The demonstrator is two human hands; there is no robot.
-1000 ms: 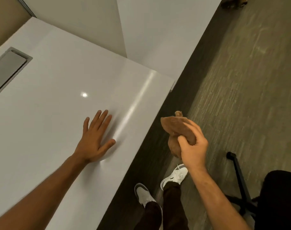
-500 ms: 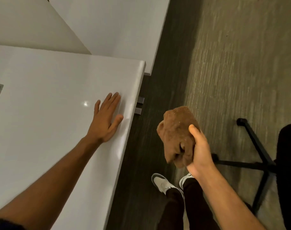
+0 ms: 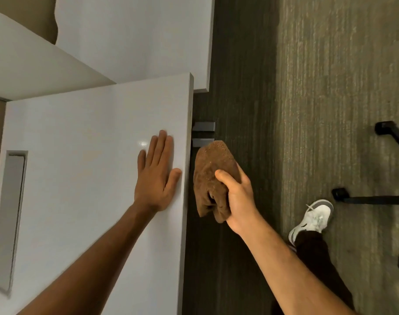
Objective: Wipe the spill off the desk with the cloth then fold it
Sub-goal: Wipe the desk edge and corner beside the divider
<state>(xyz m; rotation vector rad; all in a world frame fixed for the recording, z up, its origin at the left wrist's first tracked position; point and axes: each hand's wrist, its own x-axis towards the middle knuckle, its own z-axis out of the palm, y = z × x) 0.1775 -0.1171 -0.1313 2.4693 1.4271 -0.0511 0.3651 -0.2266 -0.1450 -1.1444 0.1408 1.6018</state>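
grey-green carpet (image 3: 330,110) with a darker strip beside white furniture (image 3: 134,37); black chair base (image 3: 375,199) at right

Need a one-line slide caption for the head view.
Left hand lies flat on the white desk near its edge; right hand holds a bunched brown cloth beside the desk, above the floor.

The right hand (image 3: 238,196) has carried the bunched brown terry cloth (image 3: 213,178) leftward, from out over the dark floor to just beside the white desk's (image 3: 80,178) right edge, close to the flat left hand (image 3: 156,176).
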